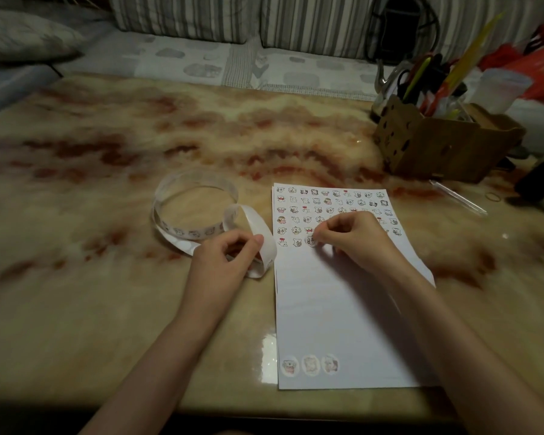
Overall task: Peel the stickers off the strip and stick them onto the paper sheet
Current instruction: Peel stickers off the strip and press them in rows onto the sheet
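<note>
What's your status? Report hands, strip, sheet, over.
Left hand grips the strip near its loose end. Right hand pinches a sticker at the paper sheet, third in the unfinished row. Nothing blocks the bare paper below.

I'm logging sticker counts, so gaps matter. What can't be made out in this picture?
Head view: the right hand covers part of the sheet's lower sticker rows.
Head view: the sticker it pinches is too small to tell if it is stuck down.
Head view: the left hand hides the strip where it grips it.
Head view: the box contents are dim and blurred.
</note>
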`<act>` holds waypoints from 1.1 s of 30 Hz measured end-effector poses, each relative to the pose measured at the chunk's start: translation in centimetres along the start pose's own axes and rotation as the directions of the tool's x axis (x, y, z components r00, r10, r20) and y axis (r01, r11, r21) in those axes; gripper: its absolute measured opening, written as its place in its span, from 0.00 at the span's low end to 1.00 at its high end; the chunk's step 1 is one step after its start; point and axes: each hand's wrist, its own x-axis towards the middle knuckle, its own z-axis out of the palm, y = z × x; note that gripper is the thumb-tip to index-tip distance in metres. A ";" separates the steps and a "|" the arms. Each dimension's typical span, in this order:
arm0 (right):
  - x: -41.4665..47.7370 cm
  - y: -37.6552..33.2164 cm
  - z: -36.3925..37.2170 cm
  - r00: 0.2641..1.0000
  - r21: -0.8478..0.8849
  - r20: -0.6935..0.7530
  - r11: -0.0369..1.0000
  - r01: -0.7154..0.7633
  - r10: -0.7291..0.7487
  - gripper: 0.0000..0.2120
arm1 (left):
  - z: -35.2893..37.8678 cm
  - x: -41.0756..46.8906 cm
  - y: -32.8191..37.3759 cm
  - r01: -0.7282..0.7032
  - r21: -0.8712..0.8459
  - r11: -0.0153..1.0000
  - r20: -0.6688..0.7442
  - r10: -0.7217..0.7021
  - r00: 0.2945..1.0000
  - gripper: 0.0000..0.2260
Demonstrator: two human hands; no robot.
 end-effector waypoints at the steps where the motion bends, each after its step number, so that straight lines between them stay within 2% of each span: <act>1: 0.0 0.0 0.0 1.000 -0.002 -0.001 1.000 0.001 -0.001 0.04 | 0.0 0.0 0.0 0.000 0.002 1.000 0.001 0.000 1.000 0.09; 22: -0.1 0.6 0.8 0.997 -0.048 -0.053 0.998 0.051 -0.054 0.05 | -0.1 -0.2 0.1 -0.008 0.022 1.000 0.004 0.008 1.000 0.08; 26: 0.0 0.8 1.2 0.993 -0.122 -0.088 0.990 0.065 -0.076 0.04 | 0.0 -0.2 0.0 0.001 -0.029 1.000 0.033 0.000 0.999 0.09; 33: -0.2 1.1 1.6 0.982 -0.208 -0.141 0.974 0.093 -0.124 0.03 | 0.0 -0.2 -0.1 -0.038 -0.012 0.999 0.081 0.039 0.996 0.10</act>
